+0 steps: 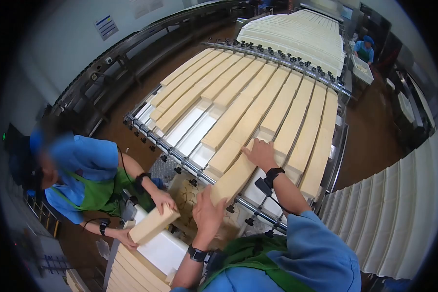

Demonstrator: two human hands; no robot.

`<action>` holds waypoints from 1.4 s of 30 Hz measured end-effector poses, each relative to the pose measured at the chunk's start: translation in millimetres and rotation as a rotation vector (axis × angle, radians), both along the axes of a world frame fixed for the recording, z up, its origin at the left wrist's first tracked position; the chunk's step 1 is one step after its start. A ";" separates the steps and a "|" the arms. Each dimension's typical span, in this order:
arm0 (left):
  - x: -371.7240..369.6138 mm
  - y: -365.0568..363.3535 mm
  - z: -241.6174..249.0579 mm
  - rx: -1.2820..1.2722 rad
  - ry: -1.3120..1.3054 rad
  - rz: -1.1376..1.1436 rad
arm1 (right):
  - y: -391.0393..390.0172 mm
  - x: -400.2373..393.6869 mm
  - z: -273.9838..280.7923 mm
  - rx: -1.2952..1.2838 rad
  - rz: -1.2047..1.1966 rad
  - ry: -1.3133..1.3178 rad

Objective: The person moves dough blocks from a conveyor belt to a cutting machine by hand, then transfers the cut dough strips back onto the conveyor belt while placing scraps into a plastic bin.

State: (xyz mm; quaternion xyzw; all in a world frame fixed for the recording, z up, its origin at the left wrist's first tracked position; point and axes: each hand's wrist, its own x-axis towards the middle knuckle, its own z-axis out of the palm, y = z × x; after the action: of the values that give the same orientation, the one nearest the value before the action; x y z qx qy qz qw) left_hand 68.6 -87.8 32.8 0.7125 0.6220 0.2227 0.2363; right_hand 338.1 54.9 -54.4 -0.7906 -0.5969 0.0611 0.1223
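Note:
A long pale-yellow block (234, 181) lies at the near edge of a conveyor (192, 131), its near end sticking out over the front rail. My left hand (209, 214) is closed around that near end. Near the block's other end, my right hand (262, 155) grips it from above, fingers bent over the top; their tips are partly hidden. More long blocks (248, 100) of the same kind lie in rows on white lanes, pointing away from me.
At the left, a co-worker (90, 170) holds a similar block (153, 225) in both hands above a tray of blocks (131, 272). A bin with broken pieces (185, 197) sits below the conveyor's front edge. Metal rails with black knobs (192, 182) cross the front. Another person (364, 48) stands far right.

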 end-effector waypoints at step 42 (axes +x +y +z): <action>-12.3 6.3 1.0 -0.073 -0.002 0.035 | 9.2 -5.0 3.9 -0.051 -0.016 -0.137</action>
State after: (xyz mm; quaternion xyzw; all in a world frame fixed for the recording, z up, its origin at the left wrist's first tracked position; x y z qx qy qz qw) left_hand 56.4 -81.5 33.8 0.6922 0.6418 0.2045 0.2590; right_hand 333.1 64.1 -50.5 -0.8006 -0.5956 0.0210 0.0612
